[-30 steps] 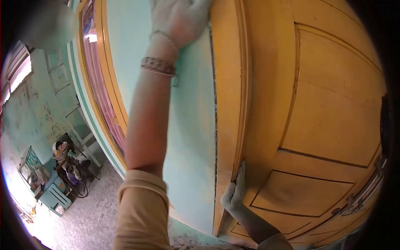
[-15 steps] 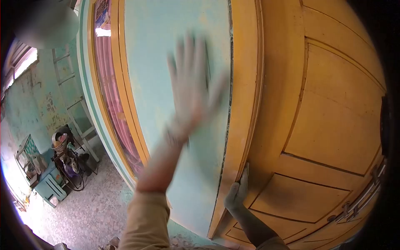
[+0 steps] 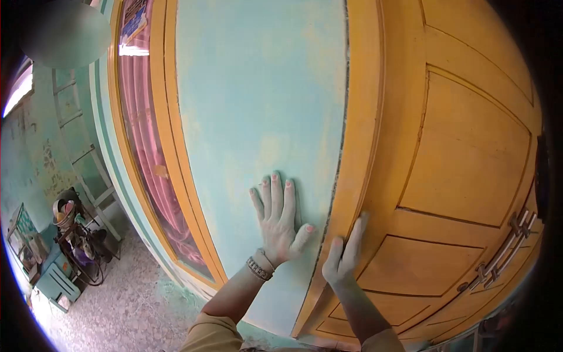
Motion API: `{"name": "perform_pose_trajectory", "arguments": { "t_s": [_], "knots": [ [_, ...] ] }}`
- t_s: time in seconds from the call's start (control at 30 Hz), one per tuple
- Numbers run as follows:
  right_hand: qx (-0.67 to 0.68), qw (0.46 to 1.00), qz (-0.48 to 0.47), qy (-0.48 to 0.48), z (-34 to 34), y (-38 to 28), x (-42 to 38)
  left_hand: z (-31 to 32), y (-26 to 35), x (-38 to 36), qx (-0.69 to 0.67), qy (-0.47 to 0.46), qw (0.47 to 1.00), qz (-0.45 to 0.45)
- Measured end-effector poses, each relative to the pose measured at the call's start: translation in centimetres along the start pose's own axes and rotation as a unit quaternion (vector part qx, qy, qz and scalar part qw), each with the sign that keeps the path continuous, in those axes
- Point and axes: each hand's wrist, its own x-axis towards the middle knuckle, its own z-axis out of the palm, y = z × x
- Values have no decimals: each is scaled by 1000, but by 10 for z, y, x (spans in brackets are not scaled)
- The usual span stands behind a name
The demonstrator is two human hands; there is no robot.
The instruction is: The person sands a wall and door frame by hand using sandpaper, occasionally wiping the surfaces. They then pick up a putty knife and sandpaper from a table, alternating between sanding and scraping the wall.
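Observation:
My left hand [image 3: 278, 220] lies flat on the pale turquoise wall [image 3: 258, 100], fingers spread and pointing up, with a bracelet at the wrist. Nothing is held in it. To its right, my right hand [image 3: 346, 252] is at the edge of the orange door frame [image 3: 365, 117], seen side-on, its thumb apart from the straight fingers and nothing visible in it. Both hands look dusted with pale powder. The wall has faint yellowish patches, and a dark gap runs between it and the frame.
An orange panelled door [image 3: 469, 146] with metal handles [image 3: 503, 252] fills the right. On the left are a window with a pink curtain [image 3: 141, 129], a ladder [image 3: 88, 158], a teal cabinet [image 3: 58, 278] and piled items on a speckled floor [image 3: 129, 299].
My left hand has moved down the wall and is now sharp instead of blurred. My right hand is slightly higher and further right. The view has shifted a little.

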Motion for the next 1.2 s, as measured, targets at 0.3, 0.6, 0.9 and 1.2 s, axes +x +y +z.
{"name": "perform_pose_trajectory", "arguments": {
  "t_s": [0.3, 0.6, 0.9, 1.2],
  "knots": [
    [-332, 907, -190, -175, 77, -63, 22, -46, -35, 1, -488, -62, 868, -67],
    [-427, 832, -314, 162, 106, -78, 295, -59, -128, -35, 28, -83, 996, 12],
    [-443, 872, -207, 10, 112, -90, 176, -55, -130, -50, 31, -69, 997, -12],
    [-435, 813, -372, 107, 124, -81, 287, -64, -130, -48, 45, -144, 988, -22]
  ]
}}
